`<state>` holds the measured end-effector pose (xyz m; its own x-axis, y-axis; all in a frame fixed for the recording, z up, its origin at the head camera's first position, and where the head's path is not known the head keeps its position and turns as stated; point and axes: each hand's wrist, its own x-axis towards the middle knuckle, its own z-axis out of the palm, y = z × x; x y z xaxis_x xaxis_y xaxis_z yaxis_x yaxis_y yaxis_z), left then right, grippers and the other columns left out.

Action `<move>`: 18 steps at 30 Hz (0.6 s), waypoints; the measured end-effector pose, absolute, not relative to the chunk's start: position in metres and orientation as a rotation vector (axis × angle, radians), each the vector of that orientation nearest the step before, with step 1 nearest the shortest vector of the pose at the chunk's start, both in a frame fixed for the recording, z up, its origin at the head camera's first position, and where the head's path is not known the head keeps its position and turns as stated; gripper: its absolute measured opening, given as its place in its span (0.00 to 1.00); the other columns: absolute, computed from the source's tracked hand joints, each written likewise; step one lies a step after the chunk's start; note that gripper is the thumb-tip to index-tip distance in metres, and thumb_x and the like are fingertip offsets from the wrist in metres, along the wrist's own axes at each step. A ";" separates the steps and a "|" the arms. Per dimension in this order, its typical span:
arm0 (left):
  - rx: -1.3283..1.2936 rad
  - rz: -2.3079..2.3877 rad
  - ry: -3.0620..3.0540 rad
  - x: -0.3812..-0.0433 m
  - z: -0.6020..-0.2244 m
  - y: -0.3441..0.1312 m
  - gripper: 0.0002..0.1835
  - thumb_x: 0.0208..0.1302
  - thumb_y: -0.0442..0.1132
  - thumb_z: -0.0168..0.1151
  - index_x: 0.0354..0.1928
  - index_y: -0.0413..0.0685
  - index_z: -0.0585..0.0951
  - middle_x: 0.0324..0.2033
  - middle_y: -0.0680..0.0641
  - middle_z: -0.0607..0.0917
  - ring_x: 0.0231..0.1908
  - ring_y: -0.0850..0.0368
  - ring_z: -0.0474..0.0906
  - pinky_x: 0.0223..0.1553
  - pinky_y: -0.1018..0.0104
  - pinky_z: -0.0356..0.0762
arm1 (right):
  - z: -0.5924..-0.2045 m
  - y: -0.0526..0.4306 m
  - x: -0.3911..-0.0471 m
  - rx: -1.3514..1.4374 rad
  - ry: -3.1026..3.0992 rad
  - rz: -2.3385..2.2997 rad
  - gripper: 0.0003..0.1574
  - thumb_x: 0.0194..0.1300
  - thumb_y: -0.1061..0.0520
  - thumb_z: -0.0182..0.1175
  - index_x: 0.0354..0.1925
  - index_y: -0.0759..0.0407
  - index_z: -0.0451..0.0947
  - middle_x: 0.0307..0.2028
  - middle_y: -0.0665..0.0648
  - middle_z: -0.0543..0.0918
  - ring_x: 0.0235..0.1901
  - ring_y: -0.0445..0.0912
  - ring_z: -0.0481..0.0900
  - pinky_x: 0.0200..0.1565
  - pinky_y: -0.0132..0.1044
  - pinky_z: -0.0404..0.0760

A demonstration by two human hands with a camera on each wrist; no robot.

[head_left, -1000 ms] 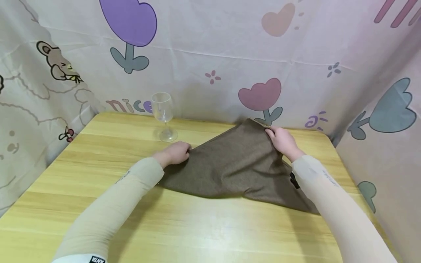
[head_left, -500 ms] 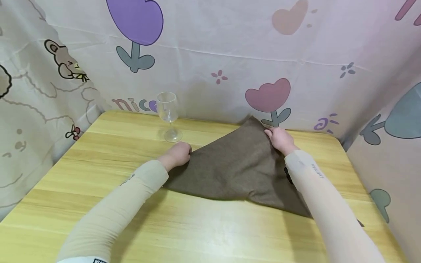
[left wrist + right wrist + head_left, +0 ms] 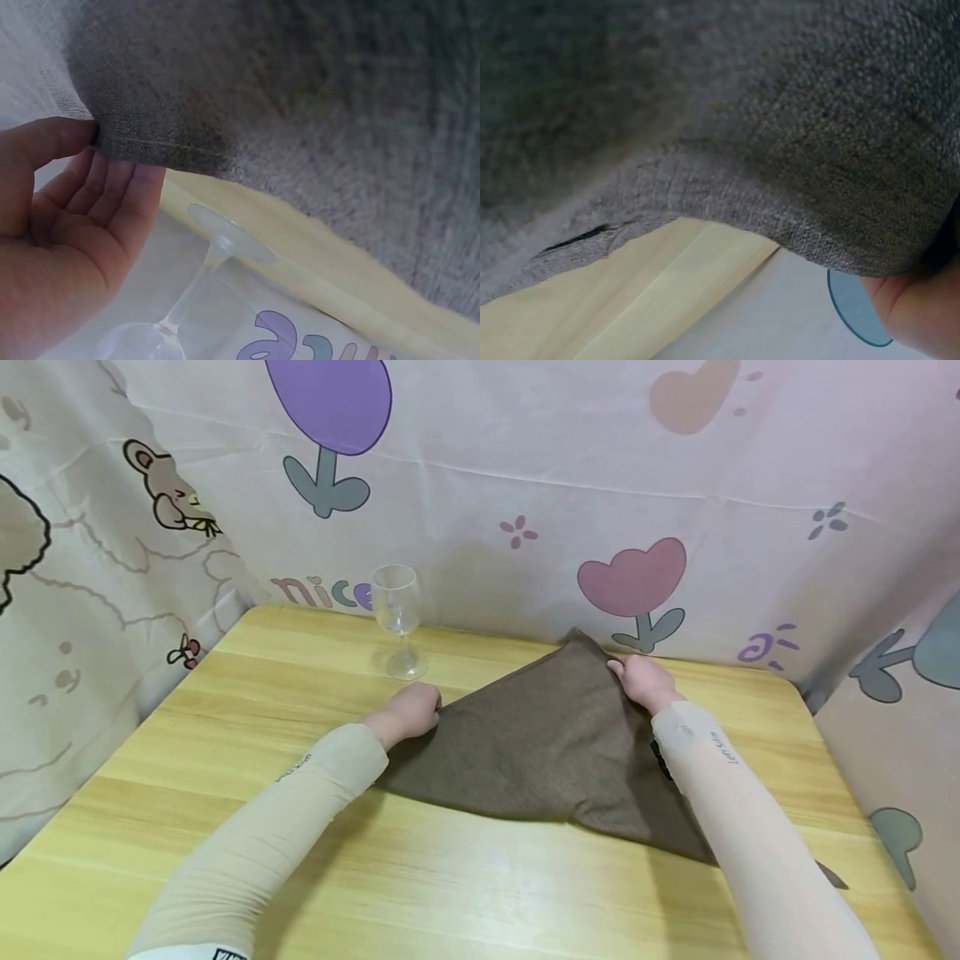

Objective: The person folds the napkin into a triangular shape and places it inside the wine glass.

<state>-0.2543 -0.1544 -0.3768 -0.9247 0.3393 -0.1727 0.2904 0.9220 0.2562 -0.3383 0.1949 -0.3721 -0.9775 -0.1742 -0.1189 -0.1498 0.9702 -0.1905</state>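
Note:
A brown cloth (image 3: 517, 743) with a hemmed edge is stretched between my two hands over the table. My left hand (image 3: 412, 708) pinches its far edge at the left; the left wrist view shows the thumb and fingers on the hem. My right hand (image 3: 647, 681) grips the cloth near its raised far corner. Only part of the right thumb or a finger shows in the right wrist view. A clear stemmed wine glass (image 3: 401, 618) stands upright beyond my left hand, apart from the cloth.
The light wooden table (image 3: 420, 893) reaches back to a curtain (image 3: 480, 460) printed with tulips and hearts. The wine glass is close to the table's far edge. More printed fabric hangs along both sides.
The view has shifted, so the glass and table appear further right. My hands keep their hold on the cloth, and its right part lies a little flatter, with fewer folds.

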 end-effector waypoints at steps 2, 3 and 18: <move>0.484 0.334 2.863 -0.254 -0.376 -0.152 0.14 0.55 0.27 0.50 0.14 0.45 0.70 0.15 0.51 0.68 0.19 0.59 0.64 0.23 0.70 0.63 | -0.371 0.197 -0.337 -0.240 2.961 -0.347 0.29 0.75 0.44 0.35 0.51 0.64 0.72 0.54 0.72 0.75 0.51 0.65 0.74 0.49 0.58 0.72; 0.487 0.335 2.859 -0.254 -0.375 -0.151 0.14 0.56 0.27 0.50 0.15 0.45 0.70 0.15 0.51 0.69 0.19 0.58 0.65 0.23 0.70 0.63 | -0.370 0.199 -0.337 -0.241 2.943 -0.404 0.30 0.74 0.43 0.35 0.51 0.65 0.72 0.53 0.72 0.75 0.51 0.64 0.74 0.50 0.58 0.72; 0.476 0.280 2.875 -0.258 -0.379 -0.156 0.11 0.55 0.28 0.53 0.17 0.42 0.74 0.18 0.47 0.76 0.21 0.56 0.69 0.27 0.65 0.71 | -0.359 0.250 -0.316 -0.264 2.295 -0.744 0.24 0.70 0.48 0.48 0.47 0.70 0.60 0.24 0.52 0.65 0.23 0.41 0.64 0.30 0.35 0.74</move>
